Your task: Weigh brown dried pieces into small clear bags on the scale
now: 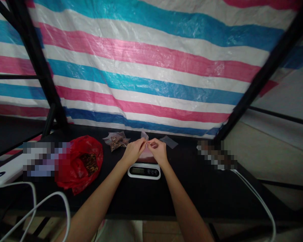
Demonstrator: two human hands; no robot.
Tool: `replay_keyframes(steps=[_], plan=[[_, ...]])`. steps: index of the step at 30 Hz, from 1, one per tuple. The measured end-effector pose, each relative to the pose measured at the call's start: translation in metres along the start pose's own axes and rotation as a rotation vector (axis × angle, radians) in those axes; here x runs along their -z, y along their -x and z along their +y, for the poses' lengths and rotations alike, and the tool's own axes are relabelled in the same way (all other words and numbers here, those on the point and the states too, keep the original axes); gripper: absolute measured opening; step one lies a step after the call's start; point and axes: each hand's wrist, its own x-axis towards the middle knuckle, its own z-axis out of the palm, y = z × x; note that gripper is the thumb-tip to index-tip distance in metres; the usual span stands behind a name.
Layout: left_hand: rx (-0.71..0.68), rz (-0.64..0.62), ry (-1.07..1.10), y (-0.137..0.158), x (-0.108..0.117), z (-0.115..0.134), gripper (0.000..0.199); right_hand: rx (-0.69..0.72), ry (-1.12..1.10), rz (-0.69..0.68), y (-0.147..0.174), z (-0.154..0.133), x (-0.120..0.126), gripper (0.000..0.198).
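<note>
My left hand (134, 150) and my right hand (158, 152) meet above a small digital scale (143, 176), fingertips pinched together. Between them is a clear plastic bag (144, 134), its top sticking up past the fingers; whether anything is inside it is hidden. The scale has a white front rim, a dark display and a shiny, pinkish plate partly covered by the hands. Left of my left hand lie clear bags filled with brown dried bits (117, 141). Just beyond my right hand a flat clear bag (169, 142) rests on the black table.
An open red plastic bag (74, 171) holds more brown bits (91, 162) on the left. Beside it are a white device (7, 166) and looping white cables (65, 201). A pixelated item (215, 154) with a cable lies right. Striped sheeting (146, 67) hangs behind, between black frame posts (261, 70).
</note>
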Motion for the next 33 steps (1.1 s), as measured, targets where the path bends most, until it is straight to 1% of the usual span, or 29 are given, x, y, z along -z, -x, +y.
replay_keyframes(steps=[4, 8, 10, 15, 17, 19, 22, 24, 26, 28, 29, 31, 33], plan=[[-0.056, 0.027, -0.101, 0.001, -0.003, -0.003, 0.019, -0.037, 0.040, 0.027, 0.000, 0.005, -0.004, 0.012], [-0.052, 0.122, -0.147, 0.003, -0.005, -0.004, 0.018, -0.098, -0.001, 0.173, -0.006, 0.016, 0.000, 0.013], [-0.040, 0.144, -0.145, 0.003, -0.005, -0.003, 0.017, -0.090, -0.010, 0.194, -0.008, 0.018, 0.004, 0.013], [0.084, 0.147, -0.081, 0.001, -0.002, -0.002, 0.013, 0.039, 0.075, 0.018, -0.002, 0.001, 0.007, 0.011], [0.074, 0.127, -0.022, 0.001, -0.002, -0.002, 0.013, 0.065, 0.080, -0.032, 0.002, -0.007, 0.006, 0.011], [0.020, 0.086, 0.011, 0.002, -0.003, -0.002, 0.010, 0.067, 0.074, -0.046, 0.003, -0.012, 0.005, 0.015], [-0.053, 0.052, -0.027, 0.004, -0.007, 0.001, 0.008, 0.060, 0.097, -0.028, 0.002, -0.011, 0.006, 0.016], [-0.085, 0.090, -0.085, 0.005, -0.008, 0.003, 0.008, 0.048, 0.113, 0.010, 0.000, -0.008, 0.007, 0.014], [-0.125, 0.157, -0.135, 0.004, -0.007, 0.005, 0.007, 0.015, 0.125, 0.051, -0.001, -0.005, 0.008, 0.015], [-0.220, 0.173, -0.168, 0.001, -0.004, 0.005, 0.019, -0.019, 0.173, 0.078, 0.000, -0.003, 0.007, 0.015], [-0.282, 0.146, -0.178, 0.000, -0.002, 0.005, 0.029, -0.031, 0.212, 0.081, 0.001, -0.002, 0.007, 0.015], [-0.396, 0.049, -0.193, -0.002, 0.001, 0.004, 0.045, -0.046, 0.289, 0.068, 0.002, -0.001, 0.005, 0.013], [-0.441, -0.031, -0.202, -0.002, 0.003, 0.003, 0.050, -0.054, 0.313, 0.034, 0.003, 0.002, 0.004, 0.013]])
